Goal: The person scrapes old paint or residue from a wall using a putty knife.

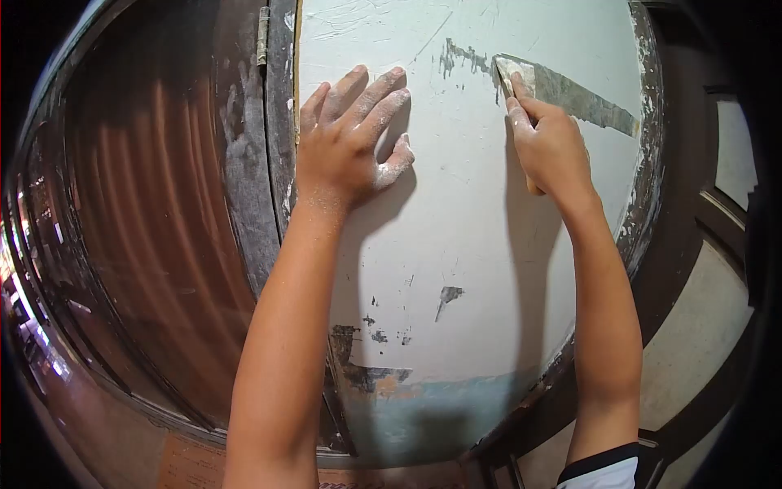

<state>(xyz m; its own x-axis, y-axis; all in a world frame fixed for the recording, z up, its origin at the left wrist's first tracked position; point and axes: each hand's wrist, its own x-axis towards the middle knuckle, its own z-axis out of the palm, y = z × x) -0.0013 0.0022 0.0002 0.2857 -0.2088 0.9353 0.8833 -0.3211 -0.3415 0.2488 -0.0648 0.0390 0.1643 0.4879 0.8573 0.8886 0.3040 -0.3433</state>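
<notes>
A white-coated wall panel (456, 236) fills the middle of the view, with dark grey patches showing through. My left hand (354, 134) lies flat on its upper left part, fingers spread and dusted with white powder. In my right hand (552, 143) is a putty knife (515, 77), its blade against the panel at the upper right and smeared with white material. The handle's end shows below my palm. A grey bare strip (582, 96) runs from the blade down to the right edge of the panel.
To the left stands a dark wooden frame with a hinge (262, 37) and a brown curtain (155, 196) behind glass. Dark framed panels (692, 326) are on the right. Smaller grey patches (371, 375) and a bluish-green band (440, 416) mark the panel's lower part.
</notes>
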